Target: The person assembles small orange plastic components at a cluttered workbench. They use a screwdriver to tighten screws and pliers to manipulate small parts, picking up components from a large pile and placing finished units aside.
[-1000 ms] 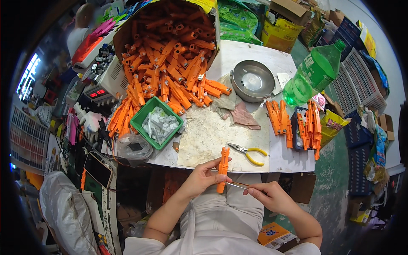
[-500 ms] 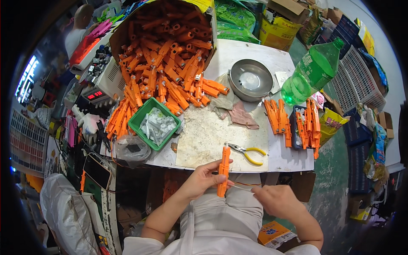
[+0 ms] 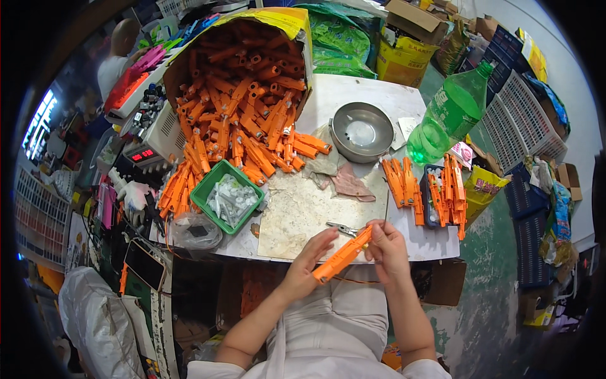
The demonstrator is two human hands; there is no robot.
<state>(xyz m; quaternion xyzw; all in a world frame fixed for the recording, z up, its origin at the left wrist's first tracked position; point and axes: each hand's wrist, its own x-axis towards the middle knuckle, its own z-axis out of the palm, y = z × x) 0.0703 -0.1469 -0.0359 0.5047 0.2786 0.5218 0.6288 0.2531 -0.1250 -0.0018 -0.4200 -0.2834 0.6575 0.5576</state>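
A long orange plastic piece [image 3: 344,256] slants over the table's front edge, its upper right end pinched by my right hand [image 3: 389,251]. A thin dark rod [image 3: 386,205] sticks up from the same hand; what it belongs to is hidden. My left hand [image 3: 307,260] is beside the lower left end of the piece, fingers stretched out and apart, its palm close to or touching it. Behind the piece lie pliers [image 3: 339,226], their handles mostly covered by the piece and my right hand.
A large box [image 3: 304,38] spills orange pieces leftward. A green bin [image 3: 230,226] holds grey-white plastic parts. Further right are a metal bowl [image 3: 338,136], a cloth [image 3: 353,183], a green bottle [image 3: 449,107] and a small dark bin [image 3: 432,220] with orange pieces. Someone sits far left.
The orange piece has turned from upright to slanting. My right hand came up and left onto its upper end, and my left hand has opened from its grip. The pliers became partly covered.
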